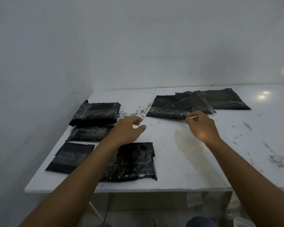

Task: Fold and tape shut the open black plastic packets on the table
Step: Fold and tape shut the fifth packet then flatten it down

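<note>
Several black plastic packets lie on the white table (195, 161). On the left lie folded ones: a thick packet (95, 113), a flatter one (90, 133) below it, a flat one (72, 157) at the front left, and a crumpled one (134, 161) under my left forearm. At the back right, open flat packets overlap: the nearest (167, 108), with another (226, 99) behind it. My right hand (202, 126) pinches the near edge of the nearest open packet. My left hand (129, 128) hovers over bare table with loosely curled fingers, holding nothing.
Small wet spots and specks (138, 112) dot the table between the two groups. The table's right side is scuffed and stained (277, 161). White walls close in behind and to the left. The table's front edge (138, 189) runs just below my forearms.
</note>
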